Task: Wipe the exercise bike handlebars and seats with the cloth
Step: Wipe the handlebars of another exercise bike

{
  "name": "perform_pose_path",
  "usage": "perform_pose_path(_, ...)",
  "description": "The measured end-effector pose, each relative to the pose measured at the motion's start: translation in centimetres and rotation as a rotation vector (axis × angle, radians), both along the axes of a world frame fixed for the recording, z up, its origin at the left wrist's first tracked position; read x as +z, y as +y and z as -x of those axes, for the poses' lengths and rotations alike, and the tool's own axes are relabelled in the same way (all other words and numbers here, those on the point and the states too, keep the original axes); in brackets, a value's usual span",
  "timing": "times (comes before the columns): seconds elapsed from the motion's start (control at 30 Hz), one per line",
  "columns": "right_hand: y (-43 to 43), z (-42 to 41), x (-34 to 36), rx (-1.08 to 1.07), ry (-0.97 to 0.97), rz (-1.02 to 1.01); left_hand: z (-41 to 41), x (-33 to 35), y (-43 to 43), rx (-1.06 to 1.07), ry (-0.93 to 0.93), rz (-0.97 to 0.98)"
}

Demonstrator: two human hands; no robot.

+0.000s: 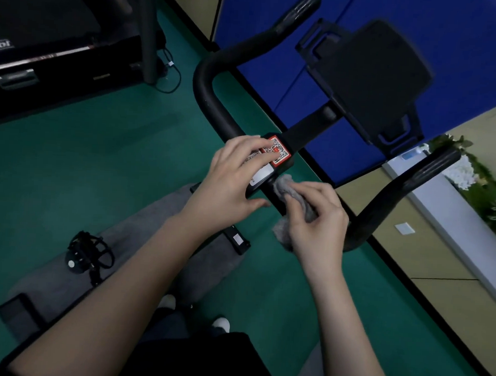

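The bike's black handlebar [208,95] curves from upper centre down to a middle clamp block, then out to the right horn [397,188]. A red code sticker [279,149] marks the block. My left hand [230,175] rests on the block with fingers spread over the sticker's edge. My right hand [316,216] grips a bunched grey cloth [286,189] and presses it to the bar just right of the block. A black screen holder [371,79] stands above the bar. No seat is in view.
A treadmill [48,37] stands at the upper left with a cable [172,71] on the green floor. The bike's pedal [87,252] and grey body [160,226] lie below my arms. Blue panels [460,55] and a tan wall rise close behind the bar.
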State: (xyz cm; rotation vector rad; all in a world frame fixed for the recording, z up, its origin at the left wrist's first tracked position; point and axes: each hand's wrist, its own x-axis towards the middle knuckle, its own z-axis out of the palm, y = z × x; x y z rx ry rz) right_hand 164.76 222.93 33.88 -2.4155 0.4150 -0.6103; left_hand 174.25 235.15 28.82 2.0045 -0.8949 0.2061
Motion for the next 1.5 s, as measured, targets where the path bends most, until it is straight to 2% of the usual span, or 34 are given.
perform_pose_path(0.17, -0.1, 1.0, -0.7, 0.166, -0.069, 0.212, 0.0, -0.2, -0.2, 0.035, -0.026, 0.024)
perform_pose_path(0.27, -0.8, 3.1, -0.9, 0.155, -0.070, 0.314, 0.0, -0.4, -0.1, 0.029, -0.023, 0.029)
perform_pose_path(0.37, -0.8, 2.9, -1.1, 0.109, -0.076, 0.291, 0.1, -0.4, -0.1, 0.028, -0.012, 0.043)
perform_pose_path(0.53, -0.1, -0.4, -0.9, 0.166, -0.041, 0.221, 0.1, -0.5, -0.1, 0.036, -0.018, 0.048)
perform_pose_path(0.67, -1.1, 2.4, -0.8, 0.244, -0.028, 0.344, 0.1, -0.3, 0.1, 0.007, -0.011, 0.032)
perform_pose_path(0.8, -1.7, 4.6, -2.0, 0.198, -0.097, 0.442, 0.3, 0.1, 0.5, -0.002, -0.054, -0.023)
perform_pose_path(1.03, -0.5, 4.7, -4.1, 0.006, -0.270, 0.436, 0.5, 0.9, -0.4, -0.115, -0.311, -0.106)
perform_pose_path(1.23, -1.6, 5.8, -3.5, -0.231, -0.243, 0.323, 0.0, 0.5, -1.2, -0.171, -0.270, -0.121)
perform_pose_path(1.5, -0.1, 2.9, -2.2, -0.174, -0.101, 0.248, -0.2, 0.5, -1.3, -0.175, -0.274, -0.115)
